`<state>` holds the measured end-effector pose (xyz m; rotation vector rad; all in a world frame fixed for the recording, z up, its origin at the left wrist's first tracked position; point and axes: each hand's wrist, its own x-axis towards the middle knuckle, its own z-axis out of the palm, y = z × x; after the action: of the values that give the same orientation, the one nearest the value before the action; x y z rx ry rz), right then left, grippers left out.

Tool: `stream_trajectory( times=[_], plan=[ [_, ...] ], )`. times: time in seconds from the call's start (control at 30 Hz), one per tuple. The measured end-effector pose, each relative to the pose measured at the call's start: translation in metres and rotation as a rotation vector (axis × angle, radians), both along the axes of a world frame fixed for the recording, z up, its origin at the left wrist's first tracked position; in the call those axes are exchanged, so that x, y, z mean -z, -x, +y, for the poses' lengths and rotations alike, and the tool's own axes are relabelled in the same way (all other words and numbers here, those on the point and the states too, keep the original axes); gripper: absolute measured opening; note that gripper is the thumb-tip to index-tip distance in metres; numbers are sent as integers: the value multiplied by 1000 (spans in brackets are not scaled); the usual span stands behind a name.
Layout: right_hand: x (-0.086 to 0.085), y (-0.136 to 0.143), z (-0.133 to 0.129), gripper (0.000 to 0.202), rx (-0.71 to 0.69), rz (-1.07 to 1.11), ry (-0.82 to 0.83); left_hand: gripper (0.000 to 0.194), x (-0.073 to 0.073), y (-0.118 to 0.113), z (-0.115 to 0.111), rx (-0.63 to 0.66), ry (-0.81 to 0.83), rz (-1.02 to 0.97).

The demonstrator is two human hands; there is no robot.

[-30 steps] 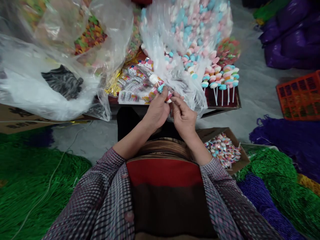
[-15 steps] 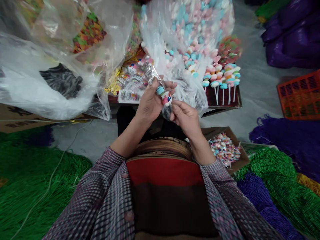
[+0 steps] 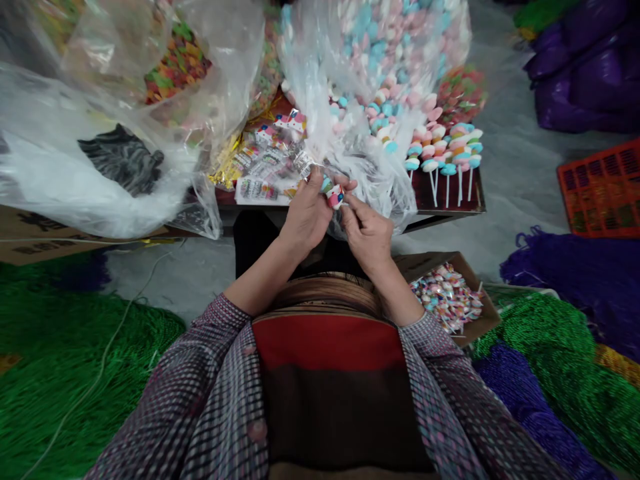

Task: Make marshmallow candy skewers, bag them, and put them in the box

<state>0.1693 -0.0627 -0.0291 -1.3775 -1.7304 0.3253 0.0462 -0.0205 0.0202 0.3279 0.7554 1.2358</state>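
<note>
My left hand is closed around a marshmallow lollipop in a printed clear wrapper. Blue and white candy shows between its thumb and fingers, and the wrapper's shiny end sticks out beyond the thumb. My right hand pinches the near end of that wrapper, thumb against forefinger. The lollipop's stick is hidden. Just beyond the left hand, flat printed wrappers lie in a loose pile on the table. Unwrapped marshmallow lollipops lie at the table's right end, their white sticks over the edge.
A big clear bag of marshmallows stands at the back. Bags of gummy candy fill the back left. At lower right sits a cardboard box of wrapped candies. An orange crate and bundles of green strands are on the floor.
The left hand has closed more around the lollipop, and the wrapper's far end has dropped lower. My right fingers have moved closer against the wrapper's near end.
</note>
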Motion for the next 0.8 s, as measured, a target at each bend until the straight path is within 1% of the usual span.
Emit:
stream_trajectory(
  times=[0.1, 0.2, 0.37, 0.43, 0.5, 0.57, 0.67, 0.73, 0.8],
  plan=[
    [-4, -3, -3, 35, -25, -10, 72, 29, -1, 4, 5, -29, 2, 13],
    [-9, -3, -6, 33, -50, 15, 131, 24, 1, 5, 7, -43, 2, 33],
    [-18, 6, -7, 34, -72, 290, 290, 14, 2, -2, -3, 15, -34, 60],
    [-20, 8, -8, 34, -73, 344, 340, 12, 3, -3, -8, 48, -66, 61],
    [-20, 8, -8, 35, -61, 336, 334, 11, 5, -4, -10, 71, -75, 58],
    [-19, 6, -8, 33, -31, 288, 269, 14, 5, -3, -11, 98, -55, 68],
    [-16, 2, -7, 33, 10, 250, 181, 19, 1, 2, -7, 143, -31, 73],
    [-15, -1, -5, 37, -3, 334, 217, 25, -5, 8, -3, 141, -40, 25],
    [-14, -3, -4, 43, -49, 465, 302, 29, -11, 14, 2, 94, -78, -37]
  ],
)
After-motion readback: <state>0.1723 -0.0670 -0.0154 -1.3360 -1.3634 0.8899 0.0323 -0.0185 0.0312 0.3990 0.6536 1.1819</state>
